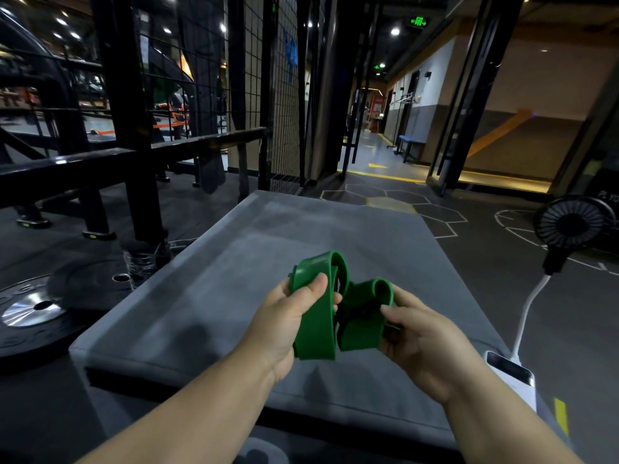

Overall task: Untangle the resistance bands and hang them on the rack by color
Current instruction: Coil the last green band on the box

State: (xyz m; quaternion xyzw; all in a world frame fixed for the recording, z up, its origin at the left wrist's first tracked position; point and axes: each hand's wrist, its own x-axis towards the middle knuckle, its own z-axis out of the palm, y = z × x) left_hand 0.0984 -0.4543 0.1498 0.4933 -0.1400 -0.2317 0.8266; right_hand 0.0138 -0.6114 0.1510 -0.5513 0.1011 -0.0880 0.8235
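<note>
Just above the mat [234, 296], holding the folded green band [318, 319] between both hands: gripping one loop with the left hand [284, 319], thumb curled over it, pinching the other with curled fingers of the right hand [422, 333], with plates [30, 309] farther left and a fan [572, 222] farther right.

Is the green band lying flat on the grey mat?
No, the left hand and right hand hold the green band above the grey mat.
</note>
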